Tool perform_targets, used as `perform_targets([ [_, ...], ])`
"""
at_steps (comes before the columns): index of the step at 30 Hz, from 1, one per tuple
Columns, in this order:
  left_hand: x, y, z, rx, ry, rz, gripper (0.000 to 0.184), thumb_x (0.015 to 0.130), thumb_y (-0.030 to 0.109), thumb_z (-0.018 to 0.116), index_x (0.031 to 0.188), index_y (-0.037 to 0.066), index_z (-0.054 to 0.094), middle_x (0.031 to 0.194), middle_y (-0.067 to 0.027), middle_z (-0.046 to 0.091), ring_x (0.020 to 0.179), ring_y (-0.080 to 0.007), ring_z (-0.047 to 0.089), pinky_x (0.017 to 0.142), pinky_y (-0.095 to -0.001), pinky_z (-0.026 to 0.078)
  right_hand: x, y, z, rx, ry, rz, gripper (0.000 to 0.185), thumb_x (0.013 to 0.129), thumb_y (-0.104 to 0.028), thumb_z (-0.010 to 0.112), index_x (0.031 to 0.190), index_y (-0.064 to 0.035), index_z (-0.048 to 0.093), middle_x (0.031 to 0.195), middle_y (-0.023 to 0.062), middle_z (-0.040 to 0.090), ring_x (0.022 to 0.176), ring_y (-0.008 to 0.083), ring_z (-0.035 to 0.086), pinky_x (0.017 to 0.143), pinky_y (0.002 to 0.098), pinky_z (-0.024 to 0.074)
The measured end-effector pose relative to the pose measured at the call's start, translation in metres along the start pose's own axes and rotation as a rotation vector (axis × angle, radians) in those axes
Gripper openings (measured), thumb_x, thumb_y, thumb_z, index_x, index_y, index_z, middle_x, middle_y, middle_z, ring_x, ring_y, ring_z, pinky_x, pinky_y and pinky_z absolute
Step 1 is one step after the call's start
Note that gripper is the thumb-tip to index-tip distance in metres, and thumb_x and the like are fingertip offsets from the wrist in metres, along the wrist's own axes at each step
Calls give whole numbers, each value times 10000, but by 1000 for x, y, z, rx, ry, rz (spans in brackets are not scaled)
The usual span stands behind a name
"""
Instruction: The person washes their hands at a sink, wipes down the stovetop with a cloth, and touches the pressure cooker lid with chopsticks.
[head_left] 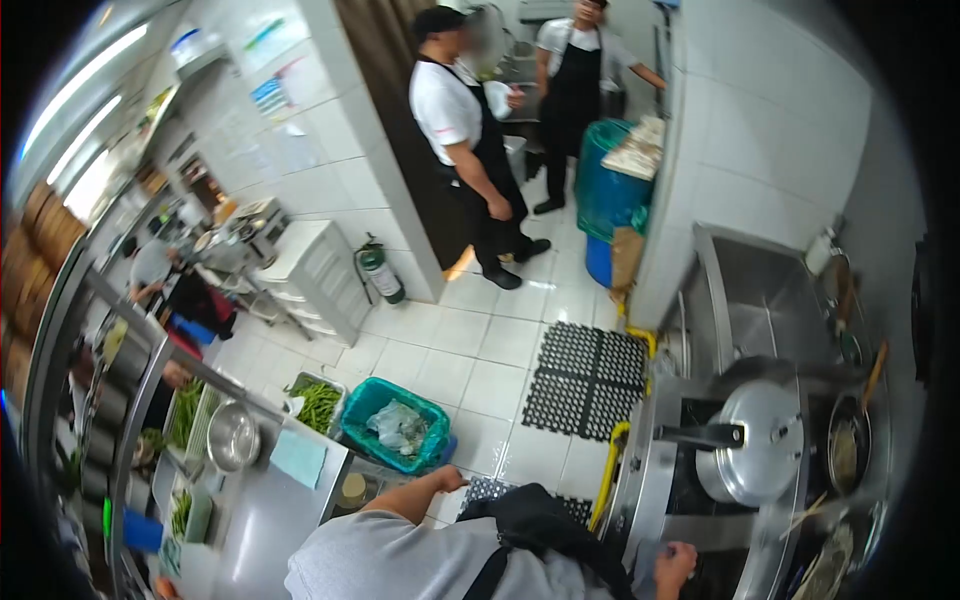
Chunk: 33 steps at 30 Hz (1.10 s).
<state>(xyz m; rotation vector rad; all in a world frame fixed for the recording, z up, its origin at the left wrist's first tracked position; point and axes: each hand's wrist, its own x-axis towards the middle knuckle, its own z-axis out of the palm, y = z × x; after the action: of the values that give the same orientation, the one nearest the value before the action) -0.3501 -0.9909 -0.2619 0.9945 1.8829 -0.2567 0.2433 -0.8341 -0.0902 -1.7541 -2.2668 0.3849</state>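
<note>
My left hand (449, 479) is at the lower middle, beyond the steel counter's (262, 535) corner and below a green-lined bin (432, 458). Its fingers are too small and partly hidden to read. At the lower right, my right hand (676, 564) is curled beside the stove front (640, 500), next to something grey that I cannot make out. A lidded pressure cooker (752, 445) with a black handle sits on the stove, above and to the right of that hand. A black pan (846, 445) is beside it.
Two people in black aprons (480, 150) (575, 90) stand at the back, near a blue bin (612, 180). Black mats (585, 380) lie on the tiled floor (430, 350). A fire extinguisher (380, 273), steel sink (765, 290), metal bowl (233, 437) and green vegetables (317, 403) are around.
</note>
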Motion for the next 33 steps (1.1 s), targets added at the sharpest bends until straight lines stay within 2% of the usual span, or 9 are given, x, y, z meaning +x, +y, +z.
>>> perform_targets([
  [2, -18, 21, -5, -86, 159, 107, 543, 837, 520, 586, 1031, 23, 682, 933, -209, 685, 886, -354, 655, 829, -417, 500, 30, 23, -23, 174, 70, 205, 426, 807, -389, 676, 1030, -26, 667, 1134, 192, 638, 911, 371, 637, 849, 510, 485],
  [4, -34, 38, -16, -164, 314, 216, 557, 837, 519, 583, 1068, 21, 675, 991, -231, 676, 969, -373, 635, 896, -403, 475, 64, 156, 12, -636, 87, 84, 445, 793, -397, 653, 1051, -35, 669, 956, 187, 682, 911, 357, 637, 815, 440, 512],
  [6, -44, 42, -27, -219, 329, 195, 563, 844, 501, 562, 1033, -14, 687, 1107, -249, 636, 1064, -373, 597, 936, -406, 459, 78, 221, 6, -1119, 739, -71, 448, 791, -378, 647, 1050, -13, 659, 897, 174, 667, 816, 354, 631, 747, 436, 519],
  [8, -47, 33, -30, -226, 384, 183, 555, 843, 495, 554, 1006, -16, 695, 1073, -242, 650, 1027, -372, 615, 914, -409, 474, 88, 155, -56, -555, 694, 433, 416, 821, -380, 604, 1039, -29, 663, 912, 156, 652, 780, 340, 636, 700, 448, 521],
  [14, -35, -43, -24, -104, 400, 70, 562, 840, 525, 543, 940, -5, 705, 936, -226, 678, 913, -376, 649, 836, -423, 502, 129, 214, -75, -869, 482, 728, 486, 868, -432, 509, 1201, -91, 602, 962, 150, 663, 904, 310, 669, 763, 489, 528],
  [19, -59, -67, -2, -322, 317, -264, 560, 839, 528, 584, 773, -15, 701, 748, -179, 670, 656, -294, 667, 608, -396, 551, 130, 216, -95, -531, 263, 844, 521, 852, -426, 519, 1218, -57, 560, 1074, 184, 632, 1015, 338, 625, 815, 507, 514],
  [23, -75, -64, 5, -376, 311, -219, 524, 852, 501, 582, 760, -1, 700, 701, -146, 668, 589, -261, 652, 552, -371, 548, 125, 226, -96, -475, 288, 897, 438, 856, -334, 526, 1185, -45, 546, 1066, 199, 635, 985, 355, 631, 805, 499, 515],
  [31, -85, -25, -14, -386, 284, -82, 381, 866, 406, 621, 921, 43, 720, 695, -91, 660, 609, -175, 630, 561, -324, 500, 109, 177, -99, -112, 683, 887, 298, 889, -166, 514, 1146, -14, 517, 1036, 232, 637, 930, 414, 627, 787, 476, 519],
  [33, -66, -37, 0, -390, 287, -16, 388, 869, 398, 615, 897, 25, 714, 675, -101, 657, 568, -182, 624, 536, -329, 503, 98, 210, -59, -293, 1014, 624, 220, 915, -187, 513, 1034, -3, 541, 865, 206, 657, 763, 376, 659, 655, 452, 547],
])
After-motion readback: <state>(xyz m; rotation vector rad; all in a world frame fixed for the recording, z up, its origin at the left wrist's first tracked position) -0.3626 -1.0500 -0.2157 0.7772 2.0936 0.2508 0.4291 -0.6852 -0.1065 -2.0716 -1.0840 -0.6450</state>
